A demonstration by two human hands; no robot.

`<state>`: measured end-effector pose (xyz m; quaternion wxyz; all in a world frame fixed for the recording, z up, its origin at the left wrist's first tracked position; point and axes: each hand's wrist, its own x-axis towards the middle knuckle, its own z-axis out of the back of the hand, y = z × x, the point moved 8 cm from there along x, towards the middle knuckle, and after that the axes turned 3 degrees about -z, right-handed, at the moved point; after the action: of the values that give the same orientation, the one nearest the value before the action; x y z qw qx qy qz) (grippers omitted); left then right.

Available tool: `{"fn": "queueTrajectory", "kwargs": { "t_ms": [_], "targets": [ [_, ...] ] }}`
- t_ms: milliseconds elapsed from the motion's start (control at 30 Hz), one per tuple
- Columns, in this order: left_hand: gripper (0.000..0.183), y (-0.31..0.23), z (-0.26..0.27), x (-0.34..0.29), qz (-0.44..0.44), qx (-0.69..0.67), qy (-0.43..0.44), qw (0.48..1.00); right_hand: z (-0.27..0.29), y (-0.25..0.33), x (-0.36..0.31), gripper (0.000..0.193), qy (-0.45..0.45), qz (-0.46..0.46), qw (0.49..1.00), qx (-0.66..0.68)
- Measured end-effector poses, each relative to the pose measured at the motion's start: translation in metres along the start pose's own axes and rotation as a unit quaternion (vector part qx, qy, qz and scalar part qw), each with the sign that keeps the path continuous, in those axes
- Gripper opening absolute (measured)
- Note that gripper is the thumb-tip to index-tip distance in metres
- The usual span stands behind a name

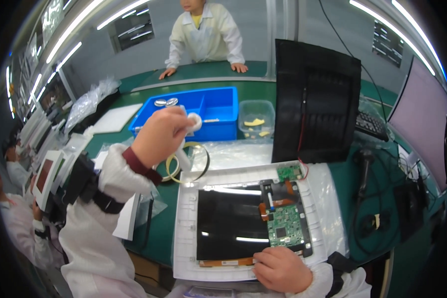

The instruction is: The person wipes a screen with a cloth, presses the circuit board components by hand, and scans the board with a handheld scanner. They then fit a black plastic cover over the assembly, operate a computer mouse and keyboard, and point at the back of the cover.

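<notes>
left hand (164,131) is pinching a small white round thing (194,122) up by the blue bin (218,131). right hand (282,269) is resting at the panel's (233,213) near edge, probably steadying it; can't tell if it's gripping. panel's lying circuit-side up on the green table (159,233), likely for access.

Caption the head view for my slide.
Left hand pinches a small white item; right hand at the lower edge of a white-framed panel.

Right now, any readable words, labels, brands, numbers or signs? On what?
None readable.
White label on the orange strip: too small.
Green circuit board: any markings too small.
Keyboard: key legends too small and blurred.
</notes>
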<state>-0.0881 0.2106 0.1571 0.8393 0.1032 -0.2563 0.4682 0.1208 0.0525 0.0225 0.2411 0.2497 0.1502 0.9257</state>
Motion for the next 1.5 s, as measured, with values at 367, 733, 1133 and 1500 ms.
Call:
{"fn": "queueTrajectory", "kwargs": {
  "t_ms": [367,733,1133,1500],
  "targets": [
    [0.033,0.063,-0.067,0.05,0.052,0.069,-0.062,0.994,0.001,0.001,-0.002,0.013,-0.037,-0.005,0.999,0.006],
    [0.017,-0.023,0.121,-0.058,0.107,-0.53,-0.195,0.818,0.019,0.009,0.004,0.012,-0.089,-0.015,0.996,0.004],
    [0.016,-0.132,0.117,-0.1,-0.036,-0.819,-0.207,0.535,0.049,0.114,0.049,0.028,-0.158,0.086,0.961,0.212],
    [0.014,-0.132,0.082,-0.115,0.042,-0.865,-0.189,0.463,0.021,0.04,0.04,0.013,-0.132,-0.239,0.804,0.527]
  ]
}}
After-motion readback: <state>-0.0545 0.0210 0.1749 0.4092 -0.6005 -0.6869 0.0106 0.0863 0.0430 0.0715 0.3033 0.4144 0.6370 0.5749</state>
